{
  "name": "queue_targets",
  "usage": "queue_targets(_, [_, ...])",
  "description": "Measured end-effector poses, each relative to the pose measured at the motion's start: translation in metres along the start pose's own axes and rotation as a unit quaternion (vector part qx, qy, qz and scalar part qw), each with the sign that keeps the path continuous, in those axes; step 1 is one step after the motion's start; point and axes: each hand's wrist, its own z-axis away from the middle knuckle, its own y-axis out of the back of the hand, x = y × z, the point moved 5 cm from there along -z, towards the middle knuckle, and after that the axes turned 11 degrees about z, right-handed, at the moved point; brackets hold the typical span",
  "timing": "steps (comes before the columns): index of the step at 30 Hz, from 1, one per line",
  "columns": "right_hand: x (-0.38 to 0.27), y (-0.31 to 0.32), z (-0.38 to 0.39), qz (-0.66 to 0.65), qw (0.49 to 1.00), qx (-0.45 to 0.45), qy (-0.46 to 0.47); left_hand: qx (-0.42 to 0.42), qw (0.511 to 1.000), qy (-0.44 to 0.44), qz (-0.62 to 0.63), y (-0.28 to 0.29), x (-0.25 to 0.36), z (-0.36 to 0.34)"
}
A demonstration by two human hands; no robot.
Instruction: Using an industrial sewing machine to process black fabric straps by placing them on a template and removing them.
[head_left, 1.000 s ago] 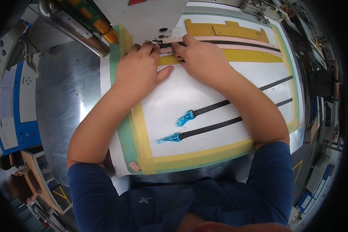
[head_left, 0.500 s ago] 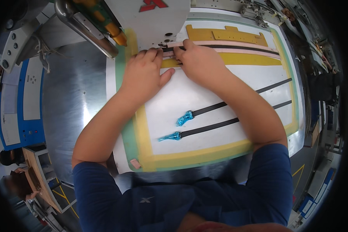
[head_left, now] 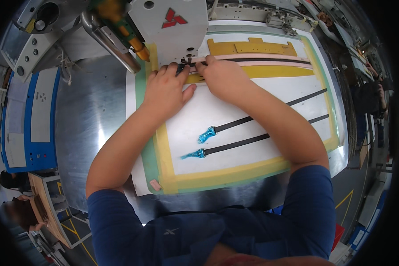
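A long black strap (head_left: 270, 60) lies between two pink strips (head_left: 292, 65) near the far side of the white work sheet (head_left: 181, 128). My left hand (head_left: 166, 91) rests at the strap's left end, its fingers bent over the far edge and its thumb held apart. Just right of it, my right hand (head_left: 226, 80) pinches the strap with thumb and index finger; its other fingers are curled. Yellow template pieces (head_left: 270, 71) (head_left: 252, 47) flank the strips. Closer to me lie two more black straps (head_left: 237, 144) (head_left: 232, 124), their left-end rings wrapped in blue film (head_left: 205, 134).
A pale machine head (head_left: 173, 40) stands just beyond my hands, with a metal tube (head_left: 113, 44) at its left. Green and yellow tape (head_left: 235, 178) borders the sheet. A bare metal table (head_left: 86, 106) and a blue control cabinet (head_left: 42, 119) are on the left. A person (head_left: 20, 210) is at far left.
The view has shifted slightly, showing more of the machine head. Both hands stay at the strap's left end, and the right hand's fingers have moved a little on it.
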Motion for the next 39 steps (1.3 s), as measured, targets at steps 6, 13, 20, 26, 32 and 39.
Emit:
queue_targets(6, [0.040,0.003,0.019,0.008,0.998,-0.050,-0.046,-0.022,1.000,0.019,-0.011,-0.001,0.003,-0.003])
queue_targets(13, [0.052,0.008,0.031,0.018,0.994,-0.069,-0.079,-0.001,1.000,0.015,-0.003,0.001,0.009,-0.002])
queue_targets(20, [0.053,0.005,0.034,0.044,0.995,-0.057,-0.072,-0.021,1.000,0.013,-0.010,-0.004,0.028,-0.013])
queue_targets(26, [0.057,0.004,0.037,0.021,0.998,-0.023,-0.046,-0.075,0.995,0.052,-0.033,-0.006,0.046,-0.030])
queue_targets(32, [0.079,0.006,0.045,0.032,0.998,-0.020,-0.048,-0.075,0.995,0.064,-0.031,-0.008,0.062,-0.042])
queue_targets(39, [0.129,0.003,0.072,0.038,0.992,-0.050,-0.105,-0.106,0.989,0.083,-0.060,-0.009,0.074,-0.053])
